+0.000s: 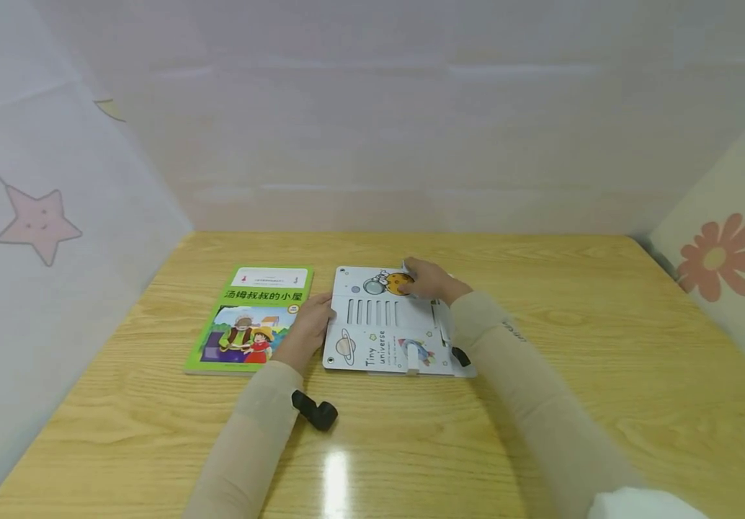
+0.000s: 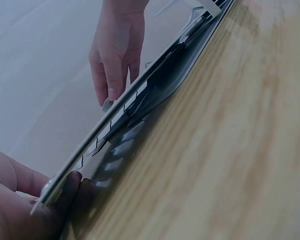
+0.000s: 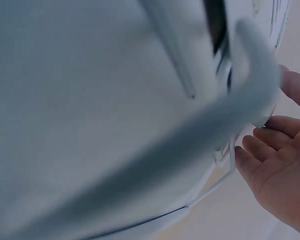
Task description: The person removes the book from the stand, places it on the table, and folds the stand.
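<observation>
A white folding book stand (image 1: 372, 317), printed with an astronaut, planets and the words "Tiny universe", lies on the wooden table. The left hand (image 1: 310, 324) grips its left edge; in the left wrist view that hand's thumb and fingers (image 2: 70, 187) are on either side of the panel, which is raised off the tabletop there. At the far right corner, the right hand (image 1: 429, 280) pinches the stand's edge between thumb and fingers (image 3: 290, 122). A pale bar (image 3: 190, 135), blurred, crosses the right wrist view. Beside the left hand lies a green-bordered picture book (image 1: 252, 321).
The wooden table (image 1: 606, 346) reaches out on both sides. Behind it hangs a pale cloth wall (image 1: 372, 144), with printed side panels showing a star and a flower. A white clip (image 1: 413, 357) sticks out at the stand's near edge.
</observation>
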Tool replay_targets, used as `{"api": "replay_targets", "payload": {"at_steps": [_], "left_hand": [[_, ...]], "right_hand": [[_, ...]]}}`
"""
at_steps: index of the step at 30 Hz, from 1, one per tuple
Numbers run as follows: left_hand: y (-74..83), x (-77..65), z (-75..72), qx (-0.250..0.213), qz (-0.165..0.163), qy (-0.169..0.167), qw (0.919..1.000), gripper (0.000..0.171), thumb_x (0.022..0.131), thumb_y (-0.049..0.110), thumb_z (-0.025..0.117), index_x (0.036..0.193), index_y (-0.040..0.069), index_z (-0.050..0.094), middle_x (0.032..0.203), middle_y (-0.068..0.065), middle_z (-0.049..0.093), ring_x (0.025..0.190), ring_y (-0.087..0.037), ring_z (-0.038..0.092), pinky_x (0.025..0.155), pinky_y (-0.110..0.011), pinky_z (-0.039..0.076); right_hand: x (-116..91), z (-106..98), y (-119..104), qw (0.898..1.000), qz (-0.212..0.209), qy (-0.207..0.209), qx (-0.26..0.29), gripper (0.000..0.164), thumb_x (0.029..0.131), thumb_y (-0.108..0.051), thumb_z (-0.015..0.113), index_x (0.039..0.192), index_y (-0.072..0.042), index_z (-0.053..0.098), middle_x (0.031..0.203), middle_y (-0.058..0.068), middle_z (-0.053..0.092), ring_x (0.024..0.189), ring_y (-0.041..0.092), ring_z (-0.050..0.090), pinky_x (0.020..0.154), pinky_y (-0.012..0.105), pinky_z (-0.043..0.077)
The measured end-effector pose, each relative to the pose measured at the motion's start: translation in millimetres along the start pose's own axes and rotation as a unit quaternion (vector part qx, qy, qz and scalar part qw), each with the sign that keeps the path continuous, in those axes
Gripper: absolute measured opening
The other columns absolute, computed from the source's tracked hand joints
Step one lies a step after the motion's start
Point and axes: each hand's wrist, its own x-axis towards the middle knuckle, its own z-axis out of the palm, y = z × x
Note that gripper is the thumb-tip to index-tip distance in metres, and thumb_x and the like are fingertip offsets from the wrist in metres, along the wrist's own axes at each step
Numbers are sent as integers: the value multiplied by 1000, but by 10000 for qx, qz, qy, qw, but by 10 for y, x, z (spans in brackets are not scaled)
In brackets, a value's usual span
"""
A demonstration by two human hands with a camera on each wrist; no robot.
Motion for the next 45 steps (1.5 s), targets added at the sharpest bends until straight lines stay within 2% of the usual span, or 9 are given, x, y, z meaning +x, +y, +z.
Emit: {"api": "replay_targets", "payload": {"at_steps": [14,23,29,38,42,44,45], "left_hand": [[15,42,-18,152,-23,39,9999,52,77,-13,39,128,-4,34,130,-15,36,120,-24,31,98,-30,26],[14,30,-5,147,-72,66,9998,53,76,-13,40,128,-3,35,130,-15,37,119,-24,33,98,-31,26],[23,35,19,212,-86,79,9997,55,76,-13,40,129,-1,34,130,-14,36,118,-24,33,98,-31,26],[7,40,-20,-13,-12,108,9999,54,76,-16,37,129,-4,34,129,-17,37,118,-26,34,97,-31,27],[47,15,-34,51,-74,168,9998,49,81,-12,32,130,-5,30,131,-18,34,120,-26,30,98,-31,26],[96,-6,-37,329,-81,321,9989,44,86,-7,33,130,-5,30,130,-18,35,120,-26,31,96,-31,28],[130,-20,-42,615,-50,410,9973,42,88,-2,34,130,-4,30,130,-18,35,120,-26,31,96,-31,29]], "right_hand": [[20,44,21,9988,-236,141,-393,67,85,-26,54,134,3,20,139,16,19,126,29,16,102,36,14],[-43,59,-67,9977,-32,218,-644,58,86,-25,54,131,3,29,137,17,24,123,31,23,100,39,19],[-52,66,-57,9967,80,264,-760,62,86,-26,53,134,2,24,138,17,20,125,30,19,101,39,17],[-146,73,-141,9951,156,-8,-980,61,85,-25,54,133,0,28,137,15,24,124,29,23,100,39,20],[-235,55,-225,9927,-150,-33,-1196,57,86,-27,53,131,0,33,133,15,32,120,28,31,98,39,25],[-292,32,-283,9902,-450,0,-1322,54,85,-27,53,129,0,36,130,14,38,116,27,36,96,38,29],[-322,17,-315,9887,-588,20,-1377,54,85,-27,53,129,0,37,129,14,39,115,27,37,95,38,30]]}}
